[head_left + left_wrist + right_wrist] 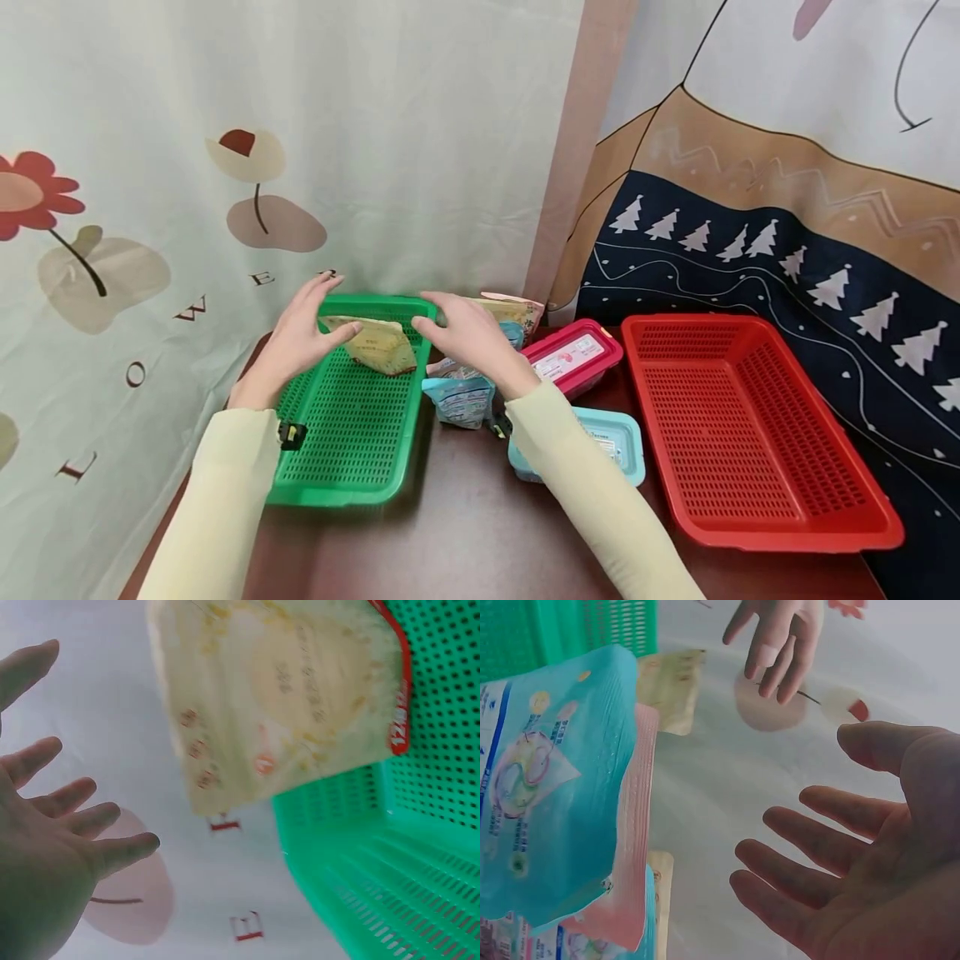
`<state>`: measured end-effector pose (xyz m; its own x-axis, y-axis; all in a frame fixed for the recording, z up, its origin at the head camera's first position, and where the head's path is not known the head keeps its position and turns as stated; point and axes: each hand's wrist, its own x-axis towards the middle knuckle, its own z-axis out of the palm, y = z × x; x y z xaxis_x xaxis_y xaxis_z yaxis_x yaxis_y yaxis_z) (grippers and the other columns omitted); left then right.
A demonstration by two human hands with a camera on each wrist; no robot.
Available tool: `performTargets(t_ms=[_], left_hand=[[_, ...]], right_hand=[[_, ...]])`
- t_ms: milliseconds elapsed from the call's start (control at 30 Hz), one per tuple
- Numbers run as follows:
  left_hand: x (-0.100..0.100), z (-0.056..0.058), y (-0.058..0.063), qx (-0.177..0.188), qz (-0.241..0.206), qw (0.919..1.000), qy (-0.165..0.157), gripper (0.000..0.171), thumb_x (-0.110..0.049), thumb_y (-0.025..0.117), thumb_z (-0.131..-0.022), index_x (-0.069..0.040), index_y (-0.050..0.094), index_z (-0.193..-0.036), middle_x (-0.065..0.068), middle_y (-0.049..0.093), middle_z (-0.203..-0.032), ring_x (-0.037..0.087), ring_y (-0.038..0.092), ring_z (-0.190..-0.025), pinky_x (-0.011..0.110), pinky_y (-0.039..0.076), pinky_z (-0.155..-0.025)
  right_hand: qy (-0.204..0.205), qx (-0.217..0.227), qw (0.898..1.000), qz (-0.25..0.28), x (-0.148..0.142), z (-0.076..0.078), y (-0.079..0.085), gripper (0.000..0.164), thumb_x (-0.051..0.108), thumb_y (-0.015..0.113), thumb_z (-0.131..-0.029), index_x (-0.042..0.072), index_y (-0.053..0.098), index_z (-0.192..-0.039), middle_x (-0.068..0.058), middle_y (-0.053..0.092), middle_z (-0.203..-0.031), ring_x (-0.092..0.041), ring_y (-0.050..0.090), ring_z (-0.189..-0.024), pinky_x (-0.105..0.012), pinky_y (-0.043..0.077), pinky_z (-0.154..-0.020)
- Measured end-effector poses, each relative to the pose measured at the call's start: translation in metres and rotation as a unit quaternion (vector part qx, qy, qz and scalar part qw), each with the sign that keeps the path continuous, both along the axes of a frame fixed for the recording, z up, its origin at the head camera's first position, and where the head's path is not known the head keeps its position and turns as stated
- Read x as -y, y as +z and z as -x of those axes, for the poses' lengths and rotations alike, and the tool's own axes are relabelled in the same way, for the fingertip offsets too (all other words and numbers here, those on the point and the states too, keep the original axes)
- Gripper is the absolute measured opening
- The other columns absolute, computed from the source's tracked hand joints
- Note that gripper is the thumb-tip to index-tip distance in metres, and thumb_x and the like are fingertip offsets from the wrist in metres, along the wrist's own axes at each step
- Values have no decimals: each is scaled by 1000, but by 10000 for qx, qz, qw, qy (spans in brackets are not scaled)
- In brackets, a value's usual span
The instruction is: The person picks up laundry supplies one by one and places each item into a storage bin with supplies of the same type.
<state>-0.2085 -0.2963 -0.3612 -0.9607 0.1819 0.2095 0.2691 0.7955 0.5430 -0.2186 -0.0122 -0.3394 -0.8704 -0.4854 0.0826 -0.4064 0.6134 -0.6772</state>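
Inside the green basket (345, 442), a pale yellow bag (378, 346) with a red bottom edge stands tilted near the far end. My left hand (296, 342) is raised over the basket's left side with its fingers spread, apart from the bag in the left wrist view. On the other side, my right hand (476, 337) hovers over the basket's right rim, fingers extended and holding nothing. Below it are a blue pouch (461, 402) and a pink pouch (634, 847), which stand close together in the right wrist view. Part of this group is hidden by the right hand.
Another yellowish bag (517, 312) stands behind the pouches. A magenta lidded box (573, 358) and a light blue lidded box (628, 446), partly covered by the right sleeve, lie between the baskets. At right sits a red basket (720, 433). Printed curtains (420, 150) hang behind the brown table (390, 550).
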Motion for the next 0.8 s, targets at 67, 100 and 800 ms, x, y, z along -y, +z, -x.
performTargets(t_ms=[67, 100, 800], left_hand=[[-6, -6, 3, -157, -101, 9998, -52, 79, -31, 72, -98, -5, 33, -161, 21, 19, -169, 45, 19, -154, 74, 24, -112], [-10, -9, 4, -233, -145, 9996, -77, 79, -31, 72, -97, -5, 33, -161, 20, 20, -169, 45, 19, -154, 74, 25, -111], [-74, -67, -6, -1341, -325, 9886, -598, 69, -19, 79, -92, -5, 48, -153, 13, 38, -162, 38, 38, -146, 65, 40, -107]], right_hand=[[-85, -9, 9998, 188, -8, -5, -2, 54, 44, 56, -105, 22, 51, -154, -4, 62, -144, -22, 60, -128, -46, 47, -107], [-131, -3, 9995, 285, -12, -8, -4, 54, 45, 56, -105, 22, 52, -154, -3, 61, -145, -23, 59, -130, -47, 46, -108], [-1153, 366, 9616, 2462, -52, -58, -58, 51, 44, 65, -101, 21, 61, -146, -1, 59, -148, -30, 55, -133, -54, 49, -105]])
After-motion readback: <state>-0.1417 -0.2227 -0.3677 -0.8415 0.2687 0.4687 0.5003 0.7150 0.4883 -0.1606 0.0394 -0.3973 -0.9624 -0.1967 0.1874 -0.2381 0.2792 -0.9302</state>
